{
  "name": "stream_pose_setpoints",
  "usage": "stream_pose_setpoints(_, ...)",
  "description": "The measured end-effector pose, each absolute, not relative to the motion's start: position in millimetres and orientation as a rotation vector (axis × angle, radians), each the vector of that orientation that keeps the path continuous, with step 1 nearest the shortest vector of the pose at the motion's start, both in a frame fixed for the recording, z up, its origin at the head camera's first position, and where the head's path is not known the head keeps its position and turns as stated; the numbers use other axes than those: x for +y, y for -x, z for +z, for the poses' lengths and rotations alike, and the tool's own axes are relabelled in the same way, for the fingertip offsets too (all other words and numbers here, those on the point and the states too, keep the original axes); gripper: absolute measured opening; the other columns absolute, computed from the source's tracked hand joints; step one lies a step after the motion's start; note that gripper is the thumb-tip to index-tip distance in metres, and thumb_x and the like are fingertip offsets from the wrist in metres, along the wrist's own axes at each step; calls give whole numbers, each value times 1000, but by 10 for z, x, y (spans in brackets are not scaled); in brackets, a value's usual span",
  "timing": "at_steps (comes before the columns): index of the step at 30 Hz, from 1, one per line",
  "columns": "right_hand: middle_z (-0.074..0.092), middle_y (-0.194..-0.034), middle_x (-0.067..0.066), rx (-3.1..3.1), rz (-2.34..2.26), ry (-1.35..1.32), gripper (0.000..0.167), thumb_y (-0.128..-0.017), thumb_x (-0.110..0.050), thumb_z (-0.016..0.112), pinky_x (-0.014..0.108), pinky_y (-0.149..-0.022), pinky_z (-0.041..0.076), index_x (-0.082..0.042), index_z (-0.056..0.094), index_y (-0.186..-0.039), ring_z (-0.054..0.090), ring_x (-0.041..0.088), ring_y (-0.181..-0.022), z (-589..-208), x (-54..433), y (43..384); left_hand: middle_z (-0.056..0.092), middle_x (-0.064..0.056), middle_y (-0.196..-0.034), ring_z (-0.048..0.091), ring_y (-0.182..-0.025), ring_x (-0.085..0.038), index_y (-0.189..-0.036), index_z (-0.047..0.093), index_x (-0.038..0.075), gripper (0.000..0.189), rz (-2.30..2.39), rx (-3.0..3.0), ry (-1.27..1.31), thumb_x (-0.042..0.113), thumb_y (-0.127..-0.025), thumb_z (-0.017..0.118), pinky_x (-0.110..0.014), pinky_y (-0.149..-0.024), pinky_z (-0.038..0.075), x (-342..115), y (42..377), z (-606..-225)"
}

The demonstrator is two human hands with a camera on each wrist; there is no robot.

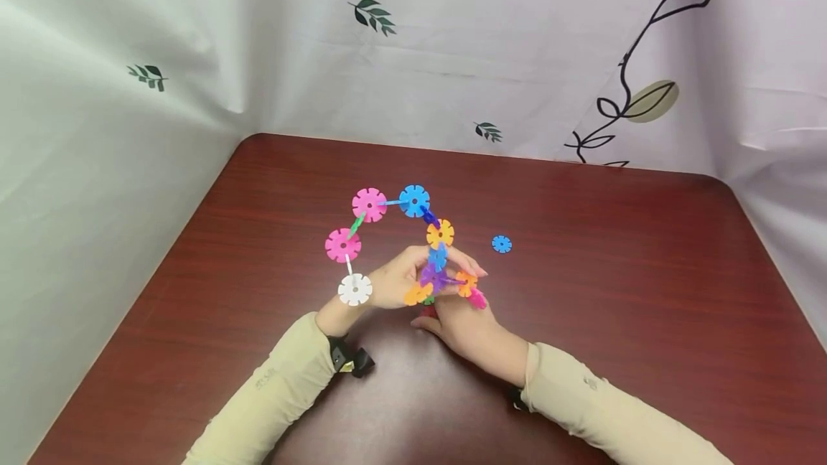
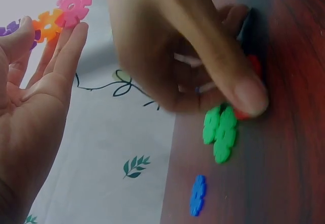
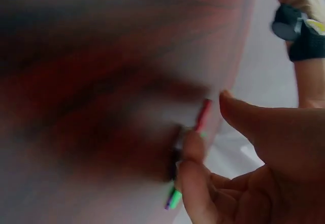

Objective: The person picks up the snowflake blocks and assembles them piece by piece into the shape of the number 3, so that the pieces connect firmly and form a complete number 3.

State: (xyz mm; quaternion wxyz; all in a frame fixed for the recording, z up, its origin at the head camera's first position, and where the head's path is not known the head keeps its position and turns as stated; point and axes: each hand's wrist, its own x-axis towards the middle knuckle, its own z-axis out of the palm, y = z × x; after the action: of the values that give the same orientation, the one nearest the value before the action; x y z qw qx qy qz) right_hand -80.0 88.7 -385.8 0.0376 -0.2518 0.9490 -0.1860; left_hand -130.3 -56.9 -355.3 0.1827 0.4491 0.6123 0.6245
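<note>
My left hand (image 1: 395, 280) holds up a chain of notched plastic snowflake discs, pinching it near a purple disc (image 1: 431, 277). The chain curves from a white disc (image 1: 355, 290) through pink discs (image 1: 369, 204) and a blue disc (image 1: 414, 201) to orange and pink ones above my right hand (image 1: 470, 325). Low at the tabletop, that right hand reaches with bent fingers to a red disc (image 3: 203, 114); its thumb stands apart from the fingers in the right wrist view. Beside it lie green discs (image 2: 223, 135). The chain and left hand partly hide this spot in the head view.
A loose blue disc (image 1: 502, 244) lies on the dark red wooden table (image 1: 614, 293), beyond my right hand. White cloth (image 1: 426, 77) with leaf prints hangs behind the table and along its sides. Each wrist wears a dark strap, the left one (image 1: 341, 356) with a small camera.
</note>
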Motion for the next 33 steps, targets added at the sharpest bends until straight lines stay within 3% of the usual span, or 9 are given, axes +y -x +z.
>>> stream_pose_setpoints(3, 59, -101, 2, 2869, -534, 685, 43, -81, -36, 72, 31, -82, 49, -9, 54, -108, 55, 16, -97, -3857, 844, 823, 59, -23, -116, 56, -113, -25, -109, 58, -6, 29, 1760, 1726, -1279, -13, -81, 61, -40, -95, 46, -537, 1302, -3561)
stream_pose_setpoints(7, 59, -91, 2, 2807, -571, 697, 38, -78, -30, 75, 29, -79, 48, -5, 57, -100, 55, 15, -87, -3838, 874, 882, 61, -21, -114, 57, -112, -25, -103, 60, -4, 25, 1771, 1705, -1292, -13, -81, 62, -41, -93, 47, -515, 1320, -3583)
stream_pose_setpoints(11, 54, -66, 0, 2567, -827, 677, 34, -77, -25, 76, 22, -55, 49, -3, 54, -91, 54, 7, -54, -3838, 995, 951, 58, -23, -118, 55, -116, -29, -104, 58, -4, 27, 1769, 1683, -1311, -15, -80, 61, -42, -94, 47, -517, 1357, -3616)
stream_pose_setpoints(14, 53, -55, 0, 2366, -1059, 581, 26, -80, -19, 74, 23, -43, 48, -3, 54, -82, 53, 8, -37, -3844, 1131, 939, 55, -24, -125, 51, -122, -30, -107, 56, -4, 29, 1763, 1675, -1307, -17, -81, 59, -41, -95, 46, -533, 1369, -3621)
stream_pose_setpoints(17, 61, -58, 3, 2297, -1235, 578, 19, -82, -16, 72, 27, -45, 52, -3, 57, -79, 61, 11, -44, -3832, 1289, 855, 53, -24, -129, 48, -125, -28, -108, 56, -2, 28, 1773, 1658, -1275, -15, -83, 58, -41, -97, 45, -547, 1369, -3611)
stream_pose_setpoints(26, 69, -88, 21, 2173, -1776, 456, 18, -90, -8, 61, 38, -68, 56, 7, 54, -97, 70, 21, -78, -3743, 1648, 547, 53, -23, -130, 48, -125, -24, -110, 54, -4, 26, 1779, 1699, -1226, -10, -85, 58, -46, -89, 49, -572, 1359, -3621)
stream_pose_setpoints(33, 66, -89, 30, 2072, -1943, 466, 18, -95, -7, 52, 44, -71, 54, 11, 52, -101, 70, 20, -81, -3700, 1724, 470, 53, -24, -128, 48, -125, -24, -110, 55, -5, 25, 1775, 1726, -1217, -9, -86, 59, -48, -88, 49, -552, 1361, -3612)
